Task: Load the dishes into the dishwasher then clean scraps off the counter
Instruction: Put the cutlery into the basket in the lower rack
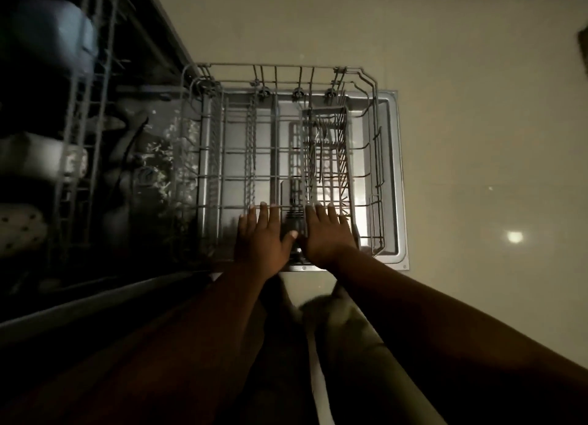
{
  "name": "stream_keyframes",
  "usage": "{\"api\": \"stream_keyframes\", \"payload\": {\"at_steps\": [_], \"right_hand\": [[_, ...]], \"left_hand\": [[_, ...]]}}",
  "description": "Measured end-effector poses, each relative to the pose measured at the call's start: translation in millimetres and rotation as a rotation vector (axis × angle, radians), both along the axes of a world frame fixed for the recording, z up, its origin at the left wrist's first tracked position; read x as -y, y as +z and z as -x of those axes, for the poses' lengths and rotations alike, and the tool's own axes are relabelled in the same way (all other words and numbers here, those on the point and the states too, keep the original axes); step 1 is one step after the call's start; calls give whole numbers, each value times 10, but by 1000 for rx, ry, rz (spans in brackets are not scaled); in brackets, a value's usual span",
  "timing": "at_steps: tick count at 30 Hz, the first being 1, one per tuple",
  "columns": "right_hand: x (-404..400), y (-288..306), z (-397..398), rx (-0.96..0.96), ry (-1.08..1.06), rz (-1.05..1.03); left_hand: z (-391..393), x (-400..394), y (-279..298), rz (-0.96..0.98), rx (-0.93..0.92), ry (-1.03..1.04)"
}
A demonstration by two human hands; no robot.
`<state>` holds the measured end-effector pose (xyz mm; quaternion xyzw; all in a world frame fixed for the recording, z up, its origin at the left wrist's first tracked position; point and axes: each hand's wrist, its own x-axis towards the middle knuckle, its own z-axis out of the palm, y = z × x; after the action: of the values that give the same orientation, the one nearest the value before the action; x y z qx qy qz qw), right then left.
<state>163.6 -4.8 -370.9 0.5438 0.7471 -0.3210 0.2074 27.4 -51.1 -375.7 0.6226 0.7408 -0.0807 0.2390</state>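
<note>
The lower rack (286, 157) of the dishwasher is seen pulled out over the open door (393, 176), w/ the pale floor (477, 106) around it. Both hands are laid on the near edge of the rack, side by side, close together but not touching. The left hand (262, 236) is held flat w/ fingers straight; nothing is gripped, only the wire is touched. The right hand (327, 233) is spread flat the same way, fingers straight, w/ nothing gripped.

A cutlery basket (326, 150) is set in the right part of the rack, just past the right hand. A fork (320, 144) is seen inside it; other pieces are too dark to tell. The rest of the rack is bare wire.

At the left, the upper rack (86, 122) is seen in the dark. A dark bowl (47, 39) and some pale dishes (38, 160) are kept there, blurry.
</note>
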Motion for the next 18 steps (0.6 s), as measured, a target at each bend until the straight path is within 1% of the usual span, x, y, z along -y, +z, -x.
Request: {"api": "stream_keyframes", "payload": {"at_steps": [3,6,9,11,15,18], "right_hand": [[261,263,-73,-8,84,-43],[491,482,-186,-22,165,-110],[750,766,-347,-23,246,-158],[987,1067,-503,-26,313,-180],[1415,1836,-622,-19,494,-233],[1633,2444,-398,-25,623,-296]], "left_hand": [[-36,300,283,-18,-63,-10],[-138,595,607,-73,-109,47],[-321,944,952,6,-76,142],[-448,1238,1264,-1,-63,197],[-559,1805,2015,-61,-63,215],[-464,2138,2627,-216,-137,231]]}}
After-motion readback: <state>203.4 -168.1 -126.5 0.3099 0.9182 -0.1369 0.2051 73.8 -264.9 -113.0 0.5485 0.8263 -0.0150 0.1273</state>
